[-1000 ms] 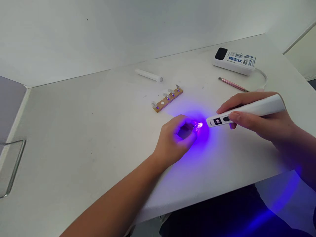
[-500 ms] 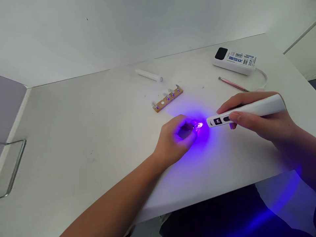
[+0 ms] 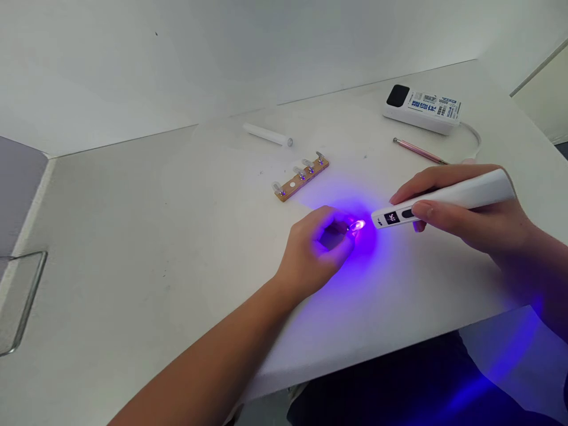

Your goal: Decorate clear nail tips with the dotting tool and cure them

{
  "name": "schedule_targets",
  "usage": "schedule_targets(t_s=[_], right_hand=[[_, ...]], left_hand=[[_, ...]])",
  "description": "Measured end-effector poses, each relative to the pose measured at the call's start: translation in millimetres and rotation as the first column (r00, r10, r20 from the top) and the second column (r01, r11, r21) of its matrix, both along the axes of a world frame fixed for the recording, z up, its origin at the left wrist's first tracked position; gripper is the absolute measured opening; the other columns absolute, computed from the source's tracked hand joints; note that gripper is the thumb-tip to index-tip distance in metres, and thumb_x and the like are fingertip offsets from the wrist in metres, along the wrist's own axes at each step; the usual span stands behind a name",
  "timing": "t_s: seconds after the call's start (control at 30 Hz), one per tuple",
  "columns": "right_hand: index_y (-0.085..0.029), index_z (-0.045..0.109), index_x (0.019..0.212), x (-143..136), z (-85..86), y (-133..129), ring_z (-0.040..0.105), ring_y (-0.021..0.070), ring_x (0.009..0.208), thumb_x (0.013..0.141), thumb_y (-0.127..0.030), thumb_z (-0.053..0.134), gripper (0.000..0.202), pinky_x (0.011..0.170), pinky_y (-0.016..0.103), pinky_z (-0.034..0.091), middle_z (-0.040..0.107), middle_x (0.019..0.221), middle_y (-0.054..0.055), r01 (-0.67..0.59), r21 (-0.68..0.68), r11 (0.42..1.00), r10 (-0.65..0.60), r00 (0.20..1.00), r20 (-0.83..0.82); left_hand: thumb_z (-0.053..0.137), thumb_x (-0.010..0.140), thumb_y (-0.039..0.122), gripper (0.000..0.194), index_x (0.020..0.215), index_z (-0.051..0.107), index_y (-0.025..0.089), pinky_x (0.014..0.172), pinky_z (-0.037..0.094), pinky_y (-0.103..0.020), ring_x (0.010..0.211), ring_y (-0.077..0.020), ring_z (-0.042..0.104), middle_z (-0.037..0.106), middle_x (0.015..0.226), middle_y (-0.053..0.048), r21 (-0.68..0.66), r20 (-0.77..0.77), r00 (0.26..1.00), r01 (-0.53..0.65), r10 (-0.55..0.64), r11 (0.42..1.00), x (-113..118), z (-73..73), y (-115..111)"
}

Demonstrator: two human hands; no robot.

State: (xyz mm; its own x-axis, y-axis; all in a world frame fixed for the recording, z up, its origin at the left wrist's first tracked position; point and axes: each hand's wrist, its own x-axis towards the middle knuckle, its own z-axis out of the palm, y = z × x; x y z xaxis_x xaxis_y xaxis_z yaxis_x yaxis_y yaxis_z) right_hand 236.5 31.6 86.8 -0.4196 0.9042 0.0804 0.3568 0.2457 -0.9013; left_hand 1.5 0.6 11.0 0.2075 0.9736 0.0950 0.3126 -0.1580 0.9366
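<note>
My left hand (image 3: 313, 251) pinches a small nail tip (image 3: 357, 225) between thumb and fingertips, and it glows bright violet-pink. In my right hand (image 3: 474, 219) is a white handheld UV lamp (image 3: 448, 196), its lit end pointing at the nail tip with a small gap between them. My thumb rests by the dark button beside the lamp's little digital display. Violet light spreads over my left fingers and the table. Beyond my left hand lies a wooden strip (image 3: 293, 185) carrying several clear nail tips (image 3: 299, 172) on small metal-looking stands.
A white capped tube or pen (image 3: 267, 135) lies behind the strip. At the back right are a white box-shaped device (image 3: 421, 110) with a dark screen and a cable, and a pink dotting pen (image 3: 419, 151). A metal wire handle (image 3: 31, 302) stands at the left edge of the table.
The digits on the lamp's display differ. Both hands, the nail tip and the lamp hold practically the same position.
</note>
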Motion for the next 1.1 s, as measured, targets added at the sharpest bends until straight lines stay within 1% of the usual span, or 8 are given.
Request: schedule_targets(t_s=[0.13,0.33,0.5,0.8,1.1], right_hand=[[-0.026,0.083,0.088,2.0,-1.6,0.6,0.06,0.0164,0.057,0.094,-0.04,0.077,0.017,0.05,0.033,0.041,0.071,0.067,0.001,-0.013,0.003,1.0,0.013,1.0,-0.004],[-0.025,0.082,0.087,0.7,-1.1,0.1,0.058,0.0153,0.056,0.094,-0.035,0.078,0.013,0.05,0.033,0.039,0.071,0.067,0.001,-0.01,0.011,1.0,0.01,1.0,-0.006],[-0.025,0.082,0.087,1.1,-1.8,-1.1,0.059,0.0155,0.056,0.095,-0.035,0.077,0.014,0.05,0.033,0.04,0.071,0.067,0.001,0.003,0.019,1.0,-0.003,1.0,0.014],[-0.026,0.082,0.087,1.4,-1.6,0.2,0.059,0.0148,0.056,0.094,-0.028,0.076,0.009,0.05,0.032,0.04,0.071,0.066,0.0,-0.013,0.025,1.0,0.013,1.0,0.002],[-0.026,0.082,0.089,2.6,-3.5,1.1,0.061,0.0154,0.057,0.095,-0.034,0.076,0.012,0.05,0.033,0.042,0.071,0.067,0.001,-0.035,0.025,0.999,0.034,0.999,0.022]], left_hand=[[0.068,0.088,0.024,0.003,0.088,0.069,0.021,0.075,0.06,-0.034,0.083,-0.0198,0.072,0.075,0.088,-0.004,0.001,-0.012,1.0,-0.005,0.005,1.0,-0.2,0.8,0.1],[0.068,0.089,0.024,0.004,0.089,0.07,0.02,0.076,0.059,-0.033,0.084,-0.0194,0.072,0.075,0.089,-0.004,0.009,-0.01,1.0,-0.001,0.001,1.0,-0.6,-0.7,0.3],[0.068,0.089,0.023,0.005,0.091,0.071,0.019,0.077,0.059,-0.034,0.084,-0.0192,0.072,0.075,0.089,-0.004,-0.001,0.009,1.0,-0.001,0.001,1.0,-0.1,-2.2,0.0],[0.068,0.09,0.024,0.005,0.09,0.071,0.019,0.078,0.059,-0.034,0.084,-0.0193,0.071,0.074,0.088,-0.004,-0.005,0.01,1.0,0.001,-0.001,1.0,0.1,-0.8,0.5],[0.067,0.089,0.023,0.007,0.09,0.071,0.019,0.072,0.057,-0.032,0.082,-0.0185,0.07,0.074,0.086,-0.004,0.0,-0.003,1.0,-0.003,0.003,1.0,0.3,-0.6,0.6]])
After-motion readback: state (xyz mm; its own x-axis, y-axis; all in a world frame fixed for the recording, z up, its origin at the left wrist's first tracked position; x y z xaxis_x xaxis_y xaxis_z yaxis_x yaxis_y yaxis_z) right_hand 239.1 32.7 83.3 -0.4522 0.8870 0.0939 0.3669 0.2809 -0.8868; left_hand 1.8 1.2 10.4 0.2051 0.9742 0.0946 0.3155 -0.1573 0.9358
